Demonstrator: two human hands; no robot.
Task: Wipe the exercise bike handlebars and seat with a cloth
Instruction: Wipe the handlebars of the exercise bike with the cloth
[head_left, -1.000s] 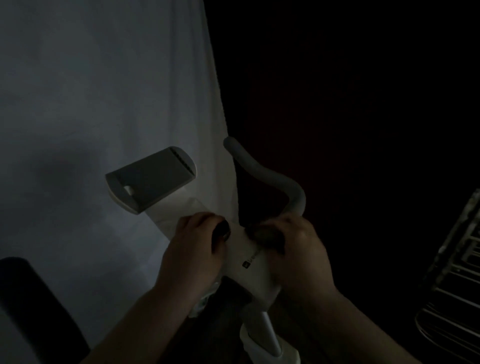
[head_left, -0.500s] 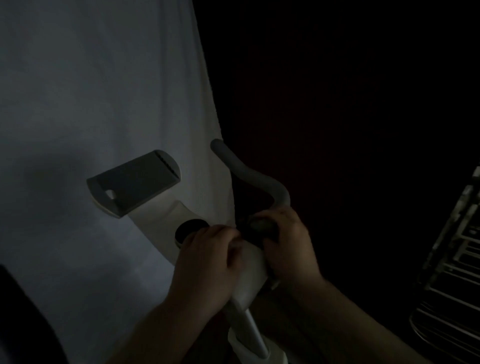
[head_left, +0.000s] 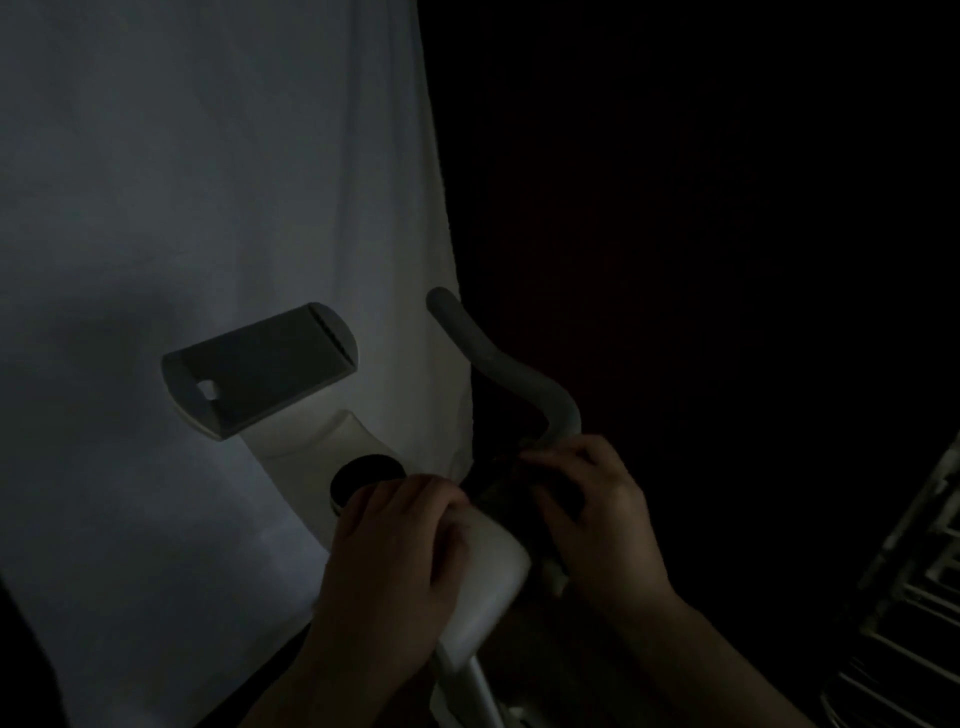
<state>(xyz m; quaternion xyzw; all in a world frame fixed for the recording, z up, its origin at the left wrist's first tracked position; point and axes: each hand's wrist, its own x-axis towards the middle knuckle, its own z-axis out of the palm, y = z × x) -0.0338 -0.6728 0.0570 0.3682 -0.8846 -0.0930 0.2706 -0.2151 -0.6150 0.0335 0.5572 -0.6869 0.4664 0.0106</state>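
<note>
Seeing left hand (head_left: 395, 561) sliding off round black dial (head_left: 366, 475) it was covering a second ago; dial now showing at far edge of its knuckles. Left hand now curling over white plastic bike console housing (head_left: 491, 566), steadying it, I judge.

Right hand (head_left: 592, 514) staying at base of grey curved foam handlebar (head_left: 498, 364), fingers clenched around something dark there. Dark cloth? Cannot tell, too dim.

Reading: wiping still working handlebar root; grey upper grip waiting. Seat out of view. Grey flat tablet holder (head_left: 260, 364) far left, untouched.

Very dim, grainy, right side black, faint left light
</note>
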